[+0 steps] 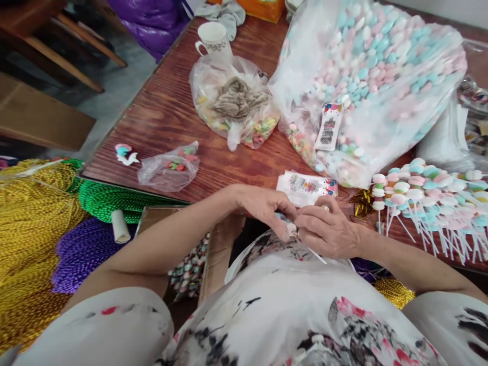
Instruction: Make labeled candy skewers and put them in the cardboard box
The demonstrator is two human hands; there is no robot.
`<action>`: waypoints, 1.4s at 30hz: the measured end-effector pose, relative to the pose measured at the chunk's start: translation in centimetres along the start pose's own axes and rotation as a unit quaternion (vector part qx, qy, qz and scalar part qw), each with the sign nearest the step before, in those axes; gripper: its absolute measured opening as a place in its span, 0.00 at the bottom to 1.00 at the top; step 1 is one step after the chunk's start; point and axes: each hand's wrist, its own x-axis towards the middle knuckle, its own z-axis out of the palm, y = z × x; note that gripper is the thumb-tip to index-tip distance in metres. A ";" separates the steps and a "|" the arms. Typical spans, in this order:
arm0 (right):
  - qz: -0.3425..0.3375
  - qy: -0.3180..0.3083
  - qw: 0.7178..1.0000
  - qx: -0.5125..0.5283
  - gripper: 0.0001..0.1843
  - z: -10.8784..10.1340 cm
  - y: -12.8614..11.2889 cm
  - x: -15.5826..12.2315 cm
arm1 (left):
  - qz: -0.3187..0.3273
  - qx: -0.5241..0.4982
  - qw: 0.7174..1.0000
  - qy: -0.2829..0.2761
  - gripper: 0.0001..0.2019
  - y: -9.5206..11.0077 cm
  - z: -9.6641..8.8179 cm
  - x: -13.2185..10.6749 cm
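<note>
Close to my body at the table's front edge, my left hand [269,206] pinches the upper end of a white-sticked, candy-like skewer [291,229]. My right hand [328,229] is closed around the same piece, and its white stick [318,256] pokes out below the fingers. My fingers hide most of it. Just beyond my hands lies a stack of printed white cards [305,184]. To the right is a pile of finished-looking skewers [430,188] with pastel pink, blue and white pieces on white sticks.
A large clear bag of pastel pieces [373,66] fills the back right, with a printed card [329,127] on it. Further left are a smaller bag [236,101], a mug [213,38] and a small plastic bag [170,168]. Bead strands [34,229] lie beside the table.
</note>
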 end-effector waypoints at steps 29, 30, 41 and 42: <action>0.340 0.187 0.768 0.510 0.07 5.3 1.5 8.7 | 0.131 0.326 0.808 0.473 0.20 -1.9 5.0 -6.2; 0.378 0.152 0.708 0.577 0.09 6.2 0.9 8.5 | 0.096 0.393 0.779 0.479 0.17 -2.4 5.9 -6.8; 0.195 -0.094 0.949 0.230 0.07 8.2 -3.1 5.8 | -0.352 0.439 0.735 0.377 0.08 -7.1 12.7 -12.8; 0.183 -0.093 0.962 0.181 0.07 7.6 -2.8 5.1 | -0.424 0.414 0.716 0.369 0.07 -7.8 12.9 -13.7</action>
